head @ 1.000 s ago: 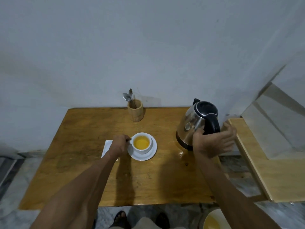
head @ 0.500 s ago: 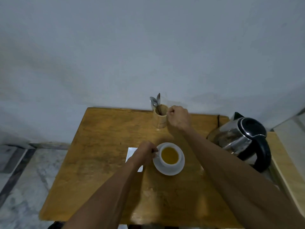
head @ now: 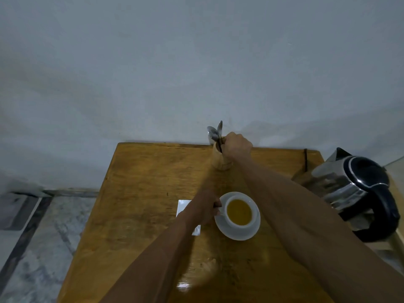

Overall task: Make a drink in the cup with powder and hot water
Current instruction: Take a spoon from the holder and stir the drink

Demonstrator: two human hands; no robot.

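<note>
A white cup (head: 239,212) holding yellow-orange liquid stands on a white saucer (head: 238,234) in the middle of the wooden table (head: 140,193). My left hand (head: 206,207) grips the cup's handle on its left side. My right hand (head: 237,146) reaches to the wooden holder (head: 219,161) at the table's far edge, fingers closed on the handle of a spoon (head: 215,133) standing in it. A second spoon stands beside it. A steel kettle (head: 354,189) with a black lid and handle sits at the right.
A white sachet (head: 182,207) lies flat under my left wrist. A grey wall stands right behind the table. Tiled floor (head: 32,237) lies to the left. A black cord (head: 305,159) runs near the kettle at the table's back right.
My right hand left the kettle, crossed to the spoon holder and closed on a spoon handle. My left hand stayed at the cup. The view shifted left and down.
</note>
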